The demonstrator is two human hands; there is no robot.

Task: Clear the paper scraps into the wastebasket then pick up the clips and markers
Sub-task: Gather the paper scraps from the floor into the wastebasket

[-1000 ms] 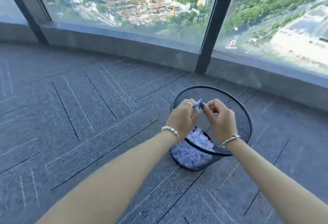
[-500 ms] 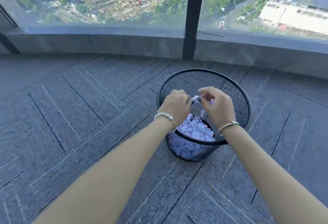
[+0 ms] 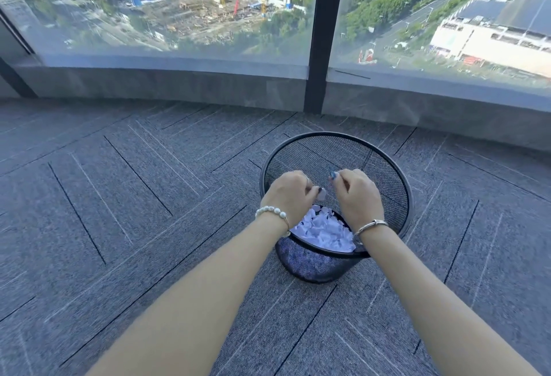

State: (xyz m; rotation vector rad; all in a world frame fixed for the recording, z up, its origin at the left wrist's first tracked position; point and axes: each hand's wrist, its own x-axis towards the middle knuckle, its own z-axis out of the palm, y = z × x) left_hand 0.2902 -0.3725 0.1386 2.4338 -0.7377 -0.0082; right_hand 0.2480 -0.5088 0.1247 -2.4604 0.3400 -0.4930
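Note:
A black mesh wastebasket (image 3: 387, 173) stands on the grey carpet, with several white paper scraps (image 3: 323, 228) piled in its bottom. Both hands hover over its opening. My left hand (image 3: 290, 193) has curled fingers and pinches a small white paper scrap (image 3: 321, 194) at its fingertips. My right hand (image 3: 356, 193) is just to the right, fingers curled, with a bit of pale paper at its raised fingertips (image 3: 332, 173). A small gap separates the two hands. No clips or markers are in view.
Grey carpet tiles (image 3: 134, 211) spread to the left and front. A low grey sill (image 3: 179, 83) and tall windows with a black mullion (image 3: 322, 32) run close behind the basket.
The hands, joined on one scrap before, have pulled apart and dropped lower over the basket. The view has shifted so the basket sits more centred.

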